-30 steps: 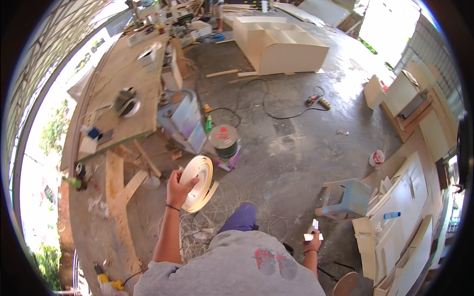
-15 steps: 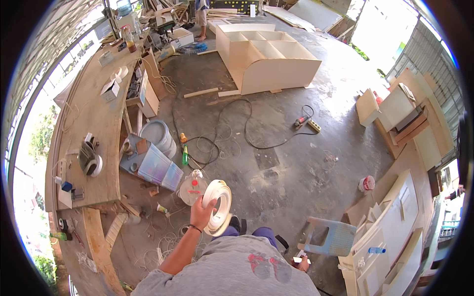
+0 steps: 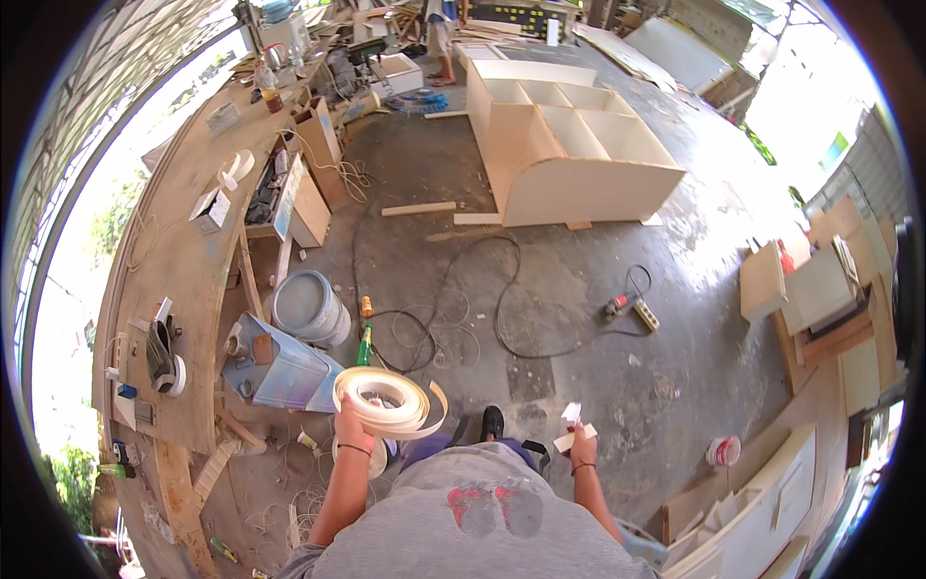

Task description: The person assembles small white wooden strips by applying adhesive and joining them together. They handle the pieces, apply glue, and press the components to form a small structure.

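Observation:
My left hand [image 3: 351, 421] grips a roll of pale cream edge banding [image 3: 418, 402] by its left side, in front of my body. The roll lies nearly flat, and a loose end of the strip curls off its right side. Over to the right, my right hand [image 3: 584, 448] is closed on small white pieces [image 3: 570, 415], pale and flat; their exact kind is unclear. Beneath the roll, a pale round container is mostly covered by it and my left forearm.
A long workbench [image 3: 174, 270] runs along the left. Beside it stand a grey bucket [image 3: 333, 318] and a green bottle [image 3: 364, 347]. Ahead lies a large cabinet carcass [image 3: 593, 188]. Cable, a power strip [image 3: 645, 315] and a white tub [image 3: 721, 451] lie rightward. Another person [image 3: 441, 39] stands far off.
The roll has tipped from upright to nearly flat and moved left with my left hand. My right hand has come up and inward with the white pieces. The view has shifted, and the stool is mostly hidden.

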A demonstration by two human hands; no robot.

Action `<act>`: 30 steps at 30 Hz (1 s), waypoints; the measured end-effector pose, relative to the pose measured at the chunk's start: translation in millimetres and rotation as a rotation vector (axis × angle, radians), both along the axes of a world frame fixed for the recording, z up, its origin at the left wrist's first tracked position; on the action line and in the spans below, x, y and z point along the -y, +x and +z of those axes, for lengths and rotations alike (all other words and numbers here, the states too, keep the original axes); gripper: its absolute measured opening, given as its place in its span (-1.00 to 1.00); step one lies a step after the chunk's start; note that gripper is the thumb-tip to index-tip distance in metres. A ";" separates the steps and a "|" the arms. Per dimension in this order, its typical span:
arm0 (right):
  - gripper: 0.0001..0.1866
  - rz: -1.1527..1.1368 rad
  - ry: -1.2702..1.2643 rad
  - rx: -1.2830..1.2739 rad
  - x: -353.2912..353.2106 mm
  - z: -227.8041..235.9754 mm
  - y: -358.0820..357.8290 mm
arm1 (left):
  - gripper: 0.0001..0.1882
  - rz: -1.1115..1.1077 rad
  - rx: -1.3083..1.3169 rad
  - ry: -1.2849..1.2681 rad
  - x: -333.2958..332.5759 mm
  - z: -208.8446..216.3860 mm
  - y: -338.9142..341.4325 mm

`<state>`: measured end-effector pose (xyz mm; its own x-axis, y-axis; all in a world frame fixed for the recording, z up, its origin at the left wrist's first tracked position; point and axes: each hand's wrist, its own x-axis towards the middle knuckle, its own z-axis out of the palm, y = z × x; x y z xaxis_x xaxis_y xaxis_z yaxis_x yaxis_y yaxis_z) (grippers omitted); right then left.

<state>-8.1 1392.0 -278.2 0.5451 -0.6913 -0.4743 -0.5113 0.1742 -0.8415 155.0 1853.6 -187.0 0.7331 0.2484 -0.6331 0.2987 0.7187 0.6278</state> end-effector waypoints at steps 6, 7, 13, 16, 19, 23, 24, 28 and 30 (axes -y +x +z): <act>-0.63 0.477 -0.351 0.103 8.3 80.6 235.6 | -0.54 0.254 -0.051 -0.068 1.7 -0.9 56.1; -0.62 0.518 -0.379 0.150 0.3 92.3 267.8 | -0.55 0.314 -0.074 -0.072 1.6 -0.7 67.7; -0.69 0.774 -0.333 0.304 -102.5 130.5 442.6 | -0.62 0.437 -0.022 -0.122 -31.1 3.2 158.9; -0.70 0.814 -0.166 0.329 -157.1 134.8 508.3 | -0.65 0.522 0.006 -0.032 -55.4 1.8 226.2; -0.70 0.929 -0.095 0.294 -209.3 152.7 574.5 | -0.67 0.557 0.149 0.058 -91.9 44.2 294.5; -0.69 1.062 -0.048 0.231 -245.3 163.8 635.7 | -0.65 0.756 0.293 0.074 -150.2 84.0 345.5; -0.69 1.049 -0.041 0.253 -252.5 156.9 649.1 | -0.65 0.811 0.333 0.063 -168.3 90.3 359.5; -0.67 1.041 -0.014 0.262 -273.0 139.0 700.3 | -0.61 0.918 0.390 0.009 -229.1 100.1 387.8; -0.66 1.066 -0.020 0.285 -283.9 136.9 727.6 | -0.62 0.878 0.392 0.065 -247.8 97.6 399.6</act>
